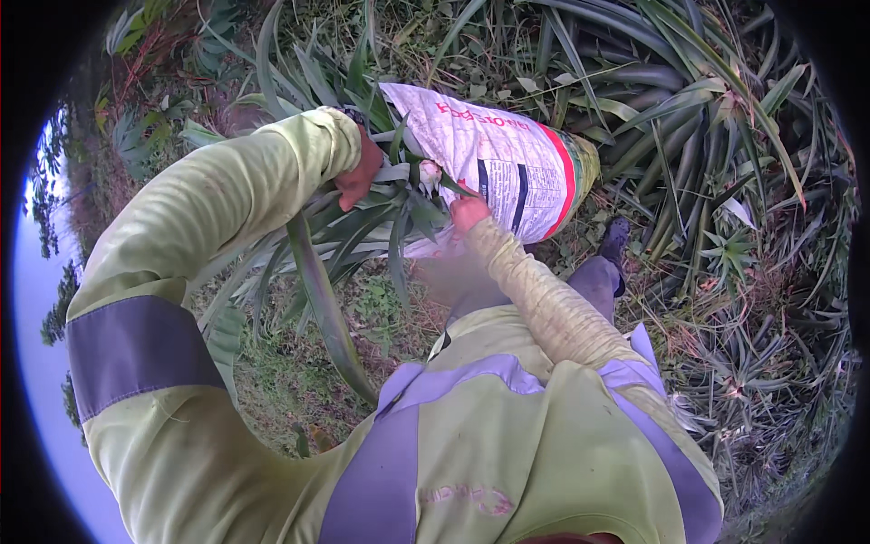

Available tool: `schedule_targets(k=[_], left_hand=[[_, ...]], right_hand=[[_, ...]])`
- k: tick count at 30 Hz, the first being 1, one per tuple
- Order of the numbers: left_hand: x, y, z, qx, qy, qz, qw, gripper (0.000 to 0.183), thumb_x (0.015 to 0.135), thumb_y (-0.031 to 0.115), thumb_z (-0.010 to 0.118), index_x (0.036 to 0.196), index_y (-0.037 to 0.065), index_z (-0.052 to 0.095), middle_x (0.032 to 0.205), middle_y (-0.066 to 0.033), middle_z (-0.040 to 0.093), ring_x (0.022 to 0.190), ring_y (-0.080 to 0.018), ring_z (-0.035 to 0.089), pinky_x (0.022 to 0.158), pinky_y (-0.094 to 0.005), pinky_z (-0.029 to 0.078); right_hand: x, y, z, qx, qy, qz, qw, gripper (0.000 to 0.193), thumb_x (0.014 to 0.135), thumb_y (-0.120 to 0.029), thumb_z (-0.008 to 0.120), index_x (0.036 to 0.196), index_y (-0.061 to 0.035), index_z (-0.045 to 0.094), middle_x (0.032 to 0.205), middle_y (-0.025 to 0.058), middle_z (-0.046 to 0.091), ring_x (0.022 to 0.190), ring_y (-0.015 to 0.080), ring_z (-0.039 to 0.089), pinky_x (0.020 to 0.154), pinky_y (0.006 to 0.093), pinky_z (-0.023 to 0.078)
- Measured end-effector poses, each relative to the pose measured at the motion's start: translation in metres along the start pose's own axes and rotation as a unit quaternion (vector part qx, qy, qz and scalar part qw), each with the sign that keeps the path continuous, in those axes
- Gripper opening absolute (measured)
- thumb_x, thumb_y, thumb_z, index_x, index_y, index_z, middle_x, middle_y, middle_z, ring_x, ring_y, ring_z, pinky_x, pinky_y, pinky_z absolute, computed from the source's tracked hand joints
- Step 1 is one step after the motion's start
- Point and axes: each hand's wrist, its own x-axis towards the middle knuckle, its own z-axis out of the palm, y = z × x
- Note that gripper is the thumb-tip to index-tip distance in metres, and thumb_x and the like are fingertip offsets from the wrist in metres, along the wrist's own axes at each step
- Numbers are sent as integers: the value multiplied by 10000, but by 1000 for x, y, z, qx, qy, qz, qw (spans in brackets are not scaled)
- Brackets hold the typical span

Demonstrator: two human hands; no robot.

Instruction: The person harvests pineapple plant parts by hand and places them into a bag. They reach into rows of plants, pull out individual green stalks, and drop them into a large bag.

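Note:
A white woven sack (507,163) with red print and a red band lies tilted, its mouth toward the left. Long-leaved plants, seemingly pineapple suckers (349,231), bunch at that mouth with leaves hanging down. A pale pinkish stem end (430,174) shows among them. My left hand (361,172) is closed around some leaves at the left of the bunch, its fingers partly hidden. Nearer me, my right hand (468,212) is closed at the lower rim of the sack's mouth, next to a green leaf.
Spiky long-leaved plants (680,136) crowd the right side. Grass and weeds (381,313) cover the ground below the bunch. My dark boot (614,245) stands beside the sack's bottom end. Broader-leaved plants (136,136) grow at the upper left.

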Motion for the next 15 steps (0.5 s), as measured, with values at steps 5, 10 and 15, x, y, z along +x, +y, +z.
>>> schedule_targets(k=[5, 10, 15], left_hand=[[-38, 28, 33, -74, 135, -81, 985, 569, 555, 302, 814, 1051, 75, 653, 829, -166, 656, 882, -309, 650, 821, -432, 479], [-53, 60, 63, -115, 332, -131, 927, 778, 597, 351, 797, 1218, -3, 490, 958, -238, 602, 873, -349, 627, 764, -417, 503], [-48, 67, 58, -158, 248, -63, 954, 653, 774, 219, 620, 1281, -84, 341, 1035, -296, 552, 881, -407, 616, 764, -465, 505]], right_hand=[[16, -32, -36, 220, -16, 277, 935, 248, 825, -273, 499, 759, -41, 555, 690, 201, 588, 735, 362, 594, 731, 413, 480], [14, -31, -40, 319, 29, 392, 863, 350, 851, -325, 453, 910, -2, 574, 846, 265, 606, 875, 449, 572, 798, 454, 453], [20, -20, -48, 374, -37, 370, 850, 337, 832, -310, 509, 907, 5, 602, 877, 252, 615, 861, 415, 592, 802, 417, 472]])
